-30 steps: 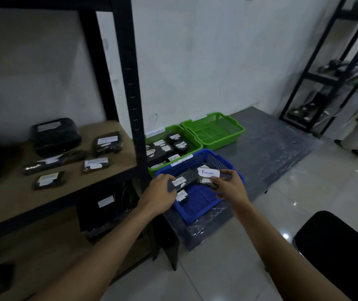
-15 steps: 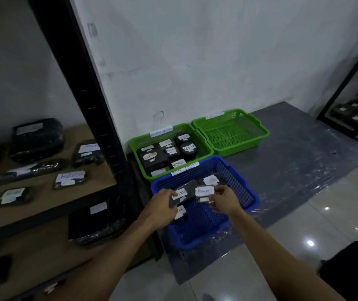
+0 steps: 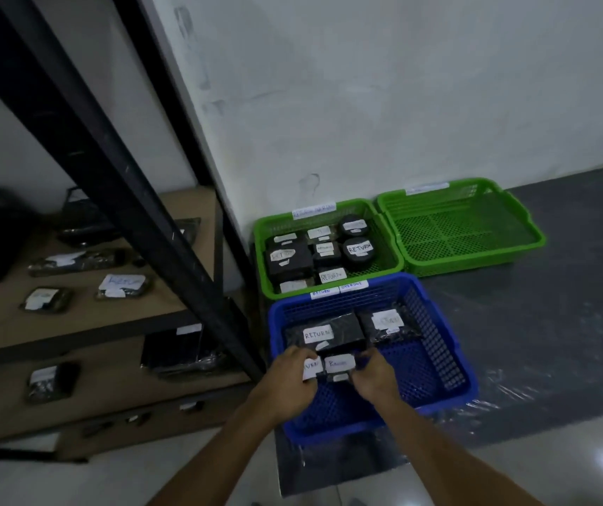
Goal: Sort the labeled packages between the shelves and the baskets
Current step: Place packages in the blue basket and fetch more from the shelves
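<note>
Misfiling looks likeliest: left hand (image 3: pixel 289 383) grips one labeled packet (image 3: pixel 311 367), right hand (image 3: pixel 378 378) pinches a second packet (image 3: pixel 340 367), both low over the blue basket (image 3: pixel 437 345), and a misreading could send either to the wrong basket or shelf

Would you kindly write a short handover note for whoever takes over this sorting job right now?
Left hand: grips a small labelled package over the blue basket.
Right hand: pinches a second labelled package beside it.
Done: the RETURN package and one other lie in the blue basket; the left green basket holds several.
Left: set down both held packages, then probably sort the shelf packages.
</note>
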Demonstrator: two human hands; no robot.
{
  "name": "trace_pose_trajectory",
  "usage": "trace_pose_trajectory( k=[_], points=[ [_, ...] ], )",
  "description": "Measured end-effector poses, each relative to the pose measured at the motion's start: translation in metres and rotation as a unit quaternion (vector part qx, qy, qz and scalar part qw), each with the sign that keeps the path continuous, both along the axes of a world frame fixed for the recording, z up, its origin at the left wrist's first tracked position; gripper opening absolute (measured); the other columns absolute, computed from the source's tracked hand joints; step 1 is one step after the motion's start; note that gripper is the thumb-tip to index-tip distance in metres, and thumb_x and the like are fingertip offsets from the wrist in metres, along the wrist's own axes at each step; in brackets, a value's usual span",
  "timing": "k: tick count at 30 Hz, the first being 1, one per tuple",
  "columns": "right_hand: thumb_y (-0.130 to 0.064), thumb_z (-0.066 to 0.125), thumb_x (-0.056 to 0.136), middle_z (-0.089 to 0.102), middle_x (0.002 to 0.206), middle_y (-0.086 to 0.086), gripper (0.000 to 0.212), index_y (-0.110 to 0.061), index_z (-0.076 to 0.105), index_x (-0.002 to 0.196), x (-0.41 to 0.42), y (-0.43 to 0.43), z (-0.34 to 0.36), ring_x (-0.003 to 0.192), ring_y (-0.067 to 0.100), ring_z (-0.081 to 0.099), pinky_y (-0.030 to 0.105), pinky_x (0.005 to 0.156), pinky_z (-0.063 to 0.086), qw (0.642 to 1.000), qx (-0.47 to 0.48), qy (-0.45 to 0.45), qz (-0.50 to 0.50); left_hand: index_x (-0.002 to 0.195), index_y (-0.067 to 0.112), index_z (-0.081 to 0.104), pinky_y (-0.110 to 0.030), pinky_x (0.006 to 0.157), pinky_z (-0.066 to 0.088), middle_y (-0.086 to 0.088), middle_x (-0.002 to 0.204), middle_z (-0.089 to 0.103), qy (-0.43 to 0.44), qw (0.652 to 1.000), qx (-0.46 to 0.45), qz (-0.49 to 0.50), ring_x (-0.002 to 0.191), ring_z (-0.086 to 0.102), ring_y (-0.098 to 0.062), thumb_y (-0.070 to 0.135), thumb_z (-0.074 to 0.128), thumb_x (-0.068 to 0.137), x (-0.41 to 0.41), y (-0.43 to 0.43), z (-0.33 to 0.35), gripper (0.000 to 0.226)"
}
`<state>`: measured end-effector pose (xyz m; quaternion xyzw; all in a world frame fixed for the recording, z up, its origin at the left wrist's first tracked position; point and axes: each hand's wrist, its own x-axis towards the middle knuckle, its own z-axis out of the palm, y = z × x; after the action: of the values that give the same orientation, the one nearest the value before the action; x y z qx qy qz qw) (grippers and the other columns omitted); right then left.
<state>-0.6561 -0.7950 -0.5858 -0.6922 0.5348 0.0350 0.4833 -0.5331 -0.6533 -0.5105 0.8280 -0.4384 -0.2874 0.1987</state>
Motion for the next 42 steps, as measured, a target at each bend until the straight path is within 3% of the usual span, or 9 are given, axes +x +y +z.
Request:
trace_pose_trajectory(
  k=[6, 10, 18, 23, 27, 31, 37, 42],
  points=[
    [-0.018, 0.065, 0.091, 0.066, 0.11, 0.013, 0.019, -0.01, 0.058, 0.107, 0.003, -0.003, -0.01, 0.081, 0.02, 0.056, 0.027, 0.068, 0.046, 0.999, -0.039, 0.021, -0.001, 0.128, 0.021, 0.052, -0.033, 0.099, 0.043, 0.003, 0.125, 0.05, -0.004, 0.999, -0.002, 0.032, 0.115, 0.05, -0.013, 0.023, 0.055, 0.088, 0.002, 0.006, 0.003, 0.04],
    [-0.016, 0.066, 0.091, 0.067, 0.112, 0.014, 0.022, -0.007, 0.061, 0.11, 0.005, -0.003, -0.011, 0.096, 0.026, 0.064, 0.027, 0.073, 0.048, 0.999, -0.046, 0.013, -0.003, 0.127, 0.02, 0.052, -0.031, 0.099, 0.043, 0.002, 0.124, 0.051, -0.004, 0.999, -0.022, 0.043, 0.115, 0.05, -0.013, 0.02, 0.056, 0.089, 0.003, 0.011, 0.003, 0.038],
    [-0.027, 0.061, 0.092, 0.063, 0.109, 0.003, 0.017, -0.023, 0.055, 0.108, 0.002, -0.003, 0.012, 0.088, 0.02, 0.063, 0.034, 0.07, 0.054, 0.997, -0.076, 0.011, 0.012, 0.129, 0.018, 0.052, -0.027, 0.102, 0.041, 0.003, 0.127, 0.049, 0.0, 0.996, -0.041, 0.074, 0.117, 0.051, -0.012, 0.02, 0.058, 0.09, 0.012, 0.024, 0.013, 0.04],
    [-0.026, 0.059, 0.094, 0.066, 0.093, -0.004, 0.005, -0.025, 0.057, 0.098, 0.017, 0.009, 0.054, 0.078, 0.013, 0.063, 0.04, 0.077, 0.057, 0.988, -0.101, -0.079, 0.081, 0.129, 0.022, 0.052, -0.02, 0.097, 0.039, 0.006, 0.126, 0.049, -0.013, 0.993, -0.069, 0.092, 0.115, 0.051, -0.01, 0.021, 0.059, 0.089, 0.024, 0.05, 0.031, 0.041],
    [-0.034, 0.057, 0.096, 0.065, 0.089, -0.007, 0.012, -0.023, 0.059, 0.099, 0.037, 0.041, 0.099, 0.074, 0.01, 0.062, 0.027, 0.061, 0.05, 0.961, -0.167, -0.127, 0.18, 0.128, 0.023, 0.053, -0.021, 0.097, 0.039, 0.006, 0.127, 0.05, -0.029, 0.991, -0.083, 0.102, 0.116, 0.051, -0.01, 0.021, 0.059, 0.089, 0.04, 0.09, 0.053, 0.039],
    [-0.037, 0.06, 0.092, 0.064, 0.09, -0.011, 0.011, -0.028, 0.058, 0.097, 0.065, 0.09, 0.135, 0.08, 0.009, 0.061, 0.034, 0.073, 0.053, 0.925, -0.235, -0.137, 0.264, 0.131, 0.022, 0.051, -0.025, 0.099, 0.042, 0.007, 0.129, 0.048, -0.039, 0.988, -0.104, 0.111, 0.117, 0.049, -0.009, 0.021, 0.058, 0.091, 0.061, 0.15, 0.086, 0.04],
    [-0.037, 0.064, 0.087, 0.065, 0.086, -0.01, 0.011, -0.028, 0.061, 0.093, 0.12, 0.185, 0.183, 0.079, 0.009, 0.061, 0.036, 0.076, 0.054, 0.892, -0.291, -0.166, 0.303, 0.128, 0.027, 0.054, -0.023, 0.094, 0.042, 0.009, 0.127, 0.053, -0.105, 0.977, -0.113, 0.15, 0.116, 0.052, -0.008, 0.025, 0.061, 0.088, 0.11, 0.261, 0.13, 0.04],
    [-0.039, 0.061, 0.088, 0.065, 0.087, -0.011, 0.011, -0.03, 0.062, 0.094, 0.168, 0.242, 0.213, 0.081, 0.009, 0.062, 0.037, 0.079, 0.055, 0.89, -0.29, -0.17, 0.307, 0.122, 0.025, 0.055, -0.04, 0.096, 0.048, 0.004, 0.121, 0.054, -0.125, 0.969, -0.104, 0.186, 0.11, 0.055, -0.015, 0.023, 0.06, 0.087, 0.142, 0.33, 0.164, 0.035]
  ],
)
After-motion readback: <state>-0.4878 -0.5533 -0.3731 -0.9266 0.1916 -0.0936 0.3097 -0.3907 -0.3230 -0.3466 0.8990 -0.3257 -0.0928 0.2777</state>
